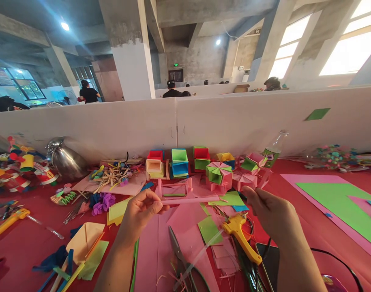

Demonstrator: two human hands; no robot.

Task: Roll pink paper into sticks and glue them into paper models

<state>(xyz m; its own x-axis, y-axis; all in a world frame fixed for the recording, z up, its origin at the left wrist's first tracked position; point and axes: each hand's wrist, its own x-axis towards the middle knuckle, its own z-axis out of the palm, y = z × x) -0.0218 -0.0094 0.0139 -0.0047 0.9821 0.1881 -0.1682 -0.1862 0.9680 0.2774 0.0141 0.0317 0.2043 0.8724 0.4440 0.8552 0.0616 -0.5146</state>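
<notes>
White partition [82, 125] at the back, red table [21, 243] in front, covered in craft bits. Pink sheet [150, 247] lies between the forearms. Steel kettle [68, 160] far left, well apart from the hands.

Left hand [142, 211]: thumb and fingers pinching one end of the pink strip. Right hand [272, 211]: fingers curled in, beyond the strip's other end with a visible gap; can't tell if it grips anything thin.

Scissors [176, 245] lie on the pink sheet, tip pointing away. Glue gun [238, 229] rests just below the right hand; clear glue stick [202, 250] runs from it across the scissors. Paper boxes [179, 164] stand in a group behind the hands.

Pink strip [189, 200], narrow, roughly level, held up between the hands in front of the boxes.

Risks, my guess: held at one end only, strip may sag or swing; too hard a pinch could crease it. Reaching forward could knock the light boxes. Lowering the right hand could bump the gun, shifting the glue stick and scissors; if the nozzle's hot (can't tell), burn risk.
</notes>
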